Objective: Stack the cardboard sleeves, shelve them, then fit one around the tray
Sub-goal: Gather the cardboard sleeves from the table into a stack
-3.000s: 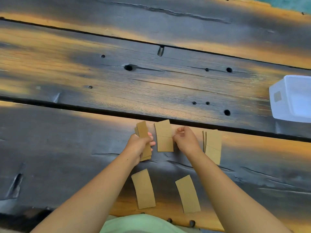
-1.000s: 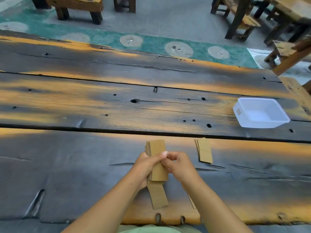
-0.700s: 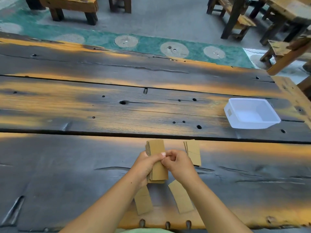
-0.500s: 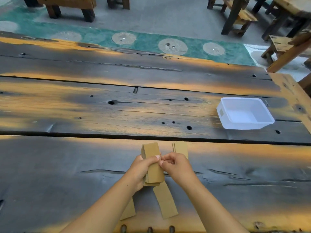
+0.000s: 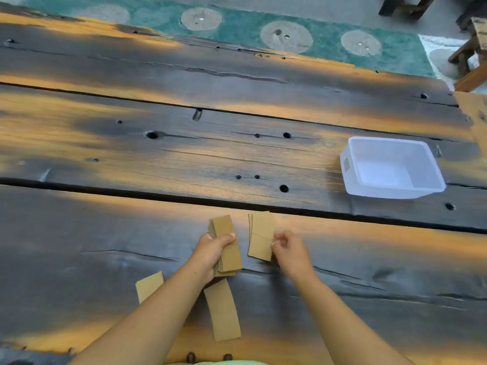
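Nearest the camera, two bare forearms reach forward from the bottom edge over the dark, charred wooden surface [image 5: 105,248]; between them a single curved cardboard sleeve [image 5: 223,310] lies flat, and another loose sleeve [image 5: 149,285] lies partly hidden behind the left forearm; just beyond, the left hand [image 5: 210,252] is turned thumb-up and clamps a stack of sleeves [image 5: 226,243], its thumb pressed across the front face and its fingers wrapped behind, so the stack stands tilted with its lower end at the surface; beside it, a narrow gap away, the right hand [image 5: 288,250] is curled loosely, its fingers [image 5: 276,242] bent together at the right edge of a smaller pile of sleeves [image 5: 260,237] lying on the surface; whether they pinch that edge or only touch it I cannot tell; farther off to the right, well apart from both hands and across a gap between planks, the white plastic tray [image 5: 353,180] sits upright and open; beyond the far edge of the surface runs a green mat [image 5: 250,27] with pale round patches.
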Demonstrator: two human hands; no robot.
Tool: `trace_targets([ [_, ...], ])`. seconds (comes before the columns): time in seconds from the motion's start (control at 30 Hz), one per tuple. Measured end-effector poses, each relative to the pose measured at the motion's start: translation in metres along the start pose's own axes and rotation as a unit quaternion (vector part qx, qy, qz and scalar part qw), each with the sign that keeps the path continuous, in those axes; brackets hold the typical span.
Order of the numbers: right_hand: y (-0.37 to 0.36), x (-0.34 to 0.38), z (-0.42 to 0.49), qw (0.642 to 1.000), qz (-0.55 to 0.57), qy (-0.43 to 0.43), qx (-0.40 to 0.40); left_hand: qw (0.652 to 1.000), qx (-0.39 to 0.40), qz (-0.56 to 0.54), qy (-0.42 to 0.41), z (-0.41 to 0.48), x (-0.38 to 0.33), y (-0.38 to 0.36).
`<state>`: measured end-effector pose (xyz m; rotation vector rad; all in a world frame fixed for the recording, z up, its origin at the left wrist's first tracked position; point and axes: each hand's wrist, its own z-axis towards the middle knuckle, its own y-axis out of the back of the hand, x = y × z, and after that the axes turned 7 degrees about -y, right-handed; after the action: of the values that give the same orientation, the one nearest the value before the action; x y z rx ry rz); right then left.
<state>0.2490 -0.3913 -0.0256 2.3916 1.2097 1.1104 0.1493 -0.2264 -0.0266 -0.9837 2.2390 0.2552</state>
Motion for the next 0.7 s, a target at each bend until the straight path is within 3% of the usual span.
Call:
trace_targets([
  [0.13,-0.001,0.003,0.019,1.000,-0.010,-0.015,-0.005,1.000,-0.014,0.001,-0.001,0.016,-0.005,-0.017],
  [0.4,-0.020,0.013,0.052,0.993,0.088,-0.078,0.021,1.000,-0.003,0.002,0.010,0.040,-0.003,-0.031],
  [0.7,-0.022,0.010,0.066,0.997,0.021,-0.071,0.012,0.994,-0.025,-0.095,0.048,0.042,0.021,-0.027],
])
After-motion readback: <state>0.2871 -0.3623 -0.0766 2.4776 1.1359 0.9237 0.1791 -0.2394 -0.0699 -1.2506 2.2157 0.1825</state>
